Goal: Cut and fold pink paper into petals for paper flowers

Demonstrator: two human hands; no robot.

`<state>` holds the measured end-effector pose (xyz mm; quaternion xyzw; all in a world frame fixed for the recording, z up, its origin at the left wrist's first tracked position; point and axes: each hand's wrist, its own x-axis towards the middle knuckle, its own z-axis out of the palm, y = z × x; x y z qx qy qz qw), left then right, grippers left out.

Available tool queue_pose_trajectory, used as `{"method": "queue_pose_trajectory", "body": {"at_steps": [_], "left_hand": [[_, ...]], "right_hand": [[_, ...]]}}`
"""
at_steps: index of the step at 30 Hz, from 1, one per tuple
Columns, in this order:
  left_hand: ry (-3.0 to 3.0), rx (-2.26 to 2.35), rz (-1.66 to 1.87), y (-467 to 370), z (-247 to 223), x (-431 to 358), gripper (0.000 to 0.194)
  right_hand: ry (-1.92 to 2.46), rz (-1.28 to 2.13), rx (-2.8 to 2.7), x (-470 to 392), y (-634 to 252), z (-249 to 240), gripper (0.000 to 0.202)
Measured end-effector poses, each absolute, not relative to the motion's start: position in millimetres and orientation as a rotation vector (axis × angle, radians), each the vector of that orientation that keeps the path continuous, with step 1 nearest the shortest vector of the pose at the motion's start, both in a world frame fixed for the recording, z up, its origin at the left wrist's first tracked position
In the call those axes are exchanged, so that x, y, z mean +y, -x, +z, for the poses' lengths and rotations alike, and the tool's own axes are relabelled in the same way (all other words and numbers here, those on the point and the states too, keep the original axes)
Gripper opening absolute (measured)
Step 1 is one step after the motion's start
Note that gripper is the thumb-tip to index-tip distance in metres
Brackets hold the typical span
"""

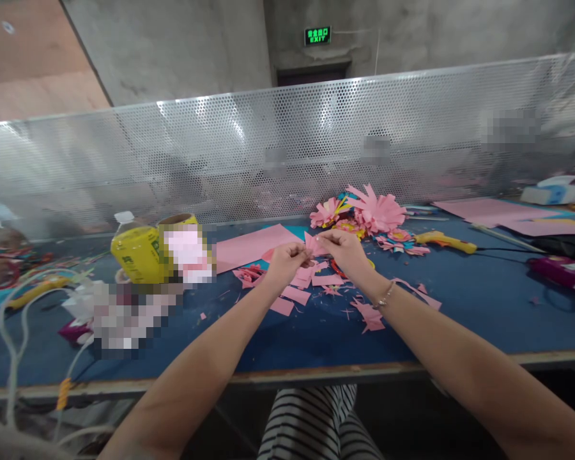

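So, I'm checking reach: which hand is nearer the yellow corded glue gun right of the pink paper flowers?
Right. The right hand is left of the yellow corded glue gun, not touching it; the left hand is farther left.

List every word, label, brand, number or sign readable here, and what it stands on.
"安全出口 EXIT": green-lit rectangular sign on the grey wall.
Yellow label on the clear plastic bottle with a white cap: marks too blurred to read.
Glossy purple box at the right: print too small to read.
No other text is legible.
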<state>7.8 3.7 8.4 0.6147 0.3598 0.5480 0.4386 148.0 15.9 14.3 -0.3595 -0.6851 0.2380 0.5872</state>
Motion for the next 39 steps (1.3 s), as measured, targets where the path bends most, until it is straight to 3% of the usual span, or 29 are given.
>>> {"method": "queue_pose_trajectory", "body": {"at_steps": [8,13,17,22,26,39], "left_hand": [[-0.980,0.778,1.154,-6.8,7.0,3.1,0.024],[-0.917,0.685,1.055,-1.6,8.3,2.9,0.010],[-0.920,0.593,1.092,0.8,12.4,1.4,0.003],[-1.032,0.584,1.258,1.4,12.3,5.1,0.009],[-1.100,0.614,1.338,0.5,11.7,7.1,0.012],[-1.153,0.643,1.361,-1.2,9.1,7.7,0.015]], "right_hand": [[0.766,0.594,-1.693,18.7,-150.1,14.2,0.015],[0.585,0.556,-1.808,16.0,-154.7,19.4,0.011],[0.504,0.512,-1.791,14.6,-157.0,21.7,0.007],[0.592,0.720,-1.661,16.9,-155.6,18.1,0.025],[0.618,0.912,-1.638,19.1,-152.9,13.9,0.018],[0.610,0.960,-1.589,12.3,-150.2,16.7,0.016]]}}
